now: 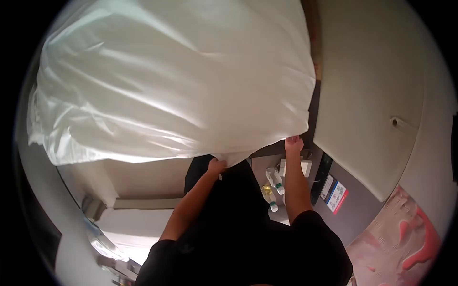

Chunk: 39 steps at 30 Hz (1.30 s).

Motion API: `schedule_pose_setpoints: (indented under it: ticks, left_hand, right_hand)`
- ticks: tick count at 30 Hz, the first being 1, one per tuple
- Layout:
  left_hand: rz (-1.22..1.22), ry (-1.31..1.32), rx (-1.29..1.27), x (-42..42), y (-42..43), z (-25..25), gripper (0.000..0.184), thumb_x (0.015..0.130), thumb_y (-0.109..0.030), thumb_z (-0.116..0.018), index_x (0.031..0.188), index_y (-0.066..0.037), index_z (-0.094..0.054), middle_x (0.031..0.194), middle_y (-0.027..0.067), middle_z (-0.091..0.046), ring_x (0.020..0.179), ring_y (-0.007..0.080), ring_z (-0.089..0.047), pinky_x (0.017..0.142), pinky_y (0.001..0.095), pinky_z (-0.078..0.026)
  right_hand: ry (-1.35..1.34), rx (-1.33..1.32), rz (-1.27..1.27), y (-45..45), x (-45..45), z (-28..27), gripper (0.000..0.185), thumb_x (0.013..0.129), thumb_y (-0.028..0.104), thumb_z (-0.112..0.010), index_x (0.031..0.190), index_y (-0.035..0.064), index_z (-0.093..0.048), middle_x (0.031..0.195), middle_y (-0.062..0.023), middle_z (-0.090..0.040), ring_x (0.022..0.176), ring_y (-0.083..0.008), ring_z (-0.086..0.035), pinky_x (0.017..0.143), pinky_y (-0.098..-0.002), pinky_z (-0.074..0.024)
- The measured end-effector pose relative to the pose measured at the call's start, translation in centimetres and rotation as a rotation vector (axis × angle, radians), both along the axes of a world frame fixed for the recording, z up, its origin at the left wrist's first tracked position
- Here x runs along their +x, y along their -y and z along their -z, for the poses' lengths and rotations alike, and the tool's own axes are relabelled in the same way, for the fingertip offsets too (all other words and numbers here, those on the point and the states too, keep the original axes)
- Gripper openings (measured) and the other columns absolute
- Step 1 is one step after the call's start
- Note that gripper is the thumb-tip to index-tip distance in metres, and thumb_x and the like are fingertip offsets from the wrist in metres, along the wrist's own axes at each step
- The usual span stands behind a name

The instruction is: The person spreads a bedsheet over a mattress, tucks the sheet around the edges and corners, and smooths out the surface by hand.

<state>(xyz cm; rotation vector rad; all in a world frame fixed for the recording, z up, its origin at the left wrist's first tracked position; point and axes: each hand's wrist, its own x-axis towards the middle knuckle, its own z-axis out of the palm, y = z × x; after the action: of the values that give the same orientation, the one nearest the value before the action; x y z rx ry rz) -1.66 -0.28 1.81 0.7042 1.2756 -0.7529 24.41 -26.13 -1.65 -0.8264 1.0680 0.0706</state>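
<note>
A large white bed cover [191,90] fills the upper part of the view. Its cloth is creased, and its near edge is raised towards me; I cannot tell whether it is a sheet or a duvet cover. My left hand [217,166] is closed on this near edge, with a bunched fold of cloth beside the fingers. Further right, near the cover's corner, my right hand [294,144] grips the edge with its fingers curled, partly hidden against the cloth.
Below my right hand, a grey bedside surface [355,215] holds a clear bottle [274,176], a bottle with yellow liquid [267,193], a white box [302,168] and a printed card [337,196]. A padded beige panel [367,90] stands at right. A white-topped surface [133,221] lies lower left.
</note>
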Motion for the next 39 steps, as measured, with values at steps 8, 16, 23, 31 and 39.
schedule_pose_setpoints:
  ticks: [8,16,23,31,39]
  left_hand:
    - [-0.933,0.24,-0.325,1.1,-1.8,-5.1,0.016,0.069,0.002,-0.044,0.083,0.0,-0.051,0.089,0.0087,-0.056,0.089,0.0241,-0.054,0.082,0.0356,-0.043]
    - [-0.771,0.243,-0.124,8.3,-1.6,-17.0,0.022,0.077,-0.003,-0.043,0.098,0.0,-0.05,0.102,0.0101,-0.056,0.099,0.0223,-0.053,0.084,0.032,-0.045]
    - [-0.892,0.087,-0.233,9.8,-0.6,-18.9,0.019,0.082,-0.009,-0.044,0.1,-0.003,-0.051,0.099,0.0067,-0.058,0.093,0.0183,-0.056,0.079,0.0292,-0.047]
    - [-0.813,0.162,-0.399,7.5,-0.4,-16.4,0.022,0.082,-0.005,-0.046,0.103,0.001,-0.049,0.103,0.0091,-0.056,0.097,0.0191,-0.055,0.084,0.0282,-0.047]
    - [-0.781,0.207,-0.223,9.6,-0.9,-18.8,0.023,0.082,-0.005,-0.046,0.104,0.001,-0.05,0.101,0.0095,-0.057,0.096,0.0196,-0.055,0.085,0.0283,-0.046]
  right_hand:
    - [0.06,0.314,-0.639,-3.1,-0.1,-3.7,0.034,0.082,0.021,-0.048,0.112,0.004,-0.046,0.111,-0.011,-0.052,0.103,-0.0277,-0.048,0.088,-0.0419,-0.0383]
    - [-0.195,0.093,-0.321,-9.7,-3.2,-6.2,0.038,0.089,0.033,-0.038,0.114,0.0062,-0.045,0.11,-0.0068,-0.053,0.102,-0.0228,-0.05,0.084,-0.037,-0.0423]
    - [0.294,0.89,-0.078,-10.2,-2.3,-9.2,0.067,0.086,0.053,-0.024,0.13,0.0025,-0.028,0.134,-0.013,-0.031,0.121,-0.0287,-0.031,0.101,-0.0426,-0.0216]
    - [0.406,0.253,0.047,-9.9,0.0,-4.6,0.049,0.09,0.037,-0.028,0.127,0.005,-0.032,0.125,-0.0108,-0.041,0.114,-0.0287,-0.039,0.097,-0.0424,-0.0311]
    - [0.351,0.481,-0.011,-5.2,1.7,-11.9,0.048,0.086,0.035,-0.037,0.121,0.0029,-0.039,0.12,-0.0133,-0.045,0.111,-0.0295,-0.043,0.094,-0.0428,-0.0346]
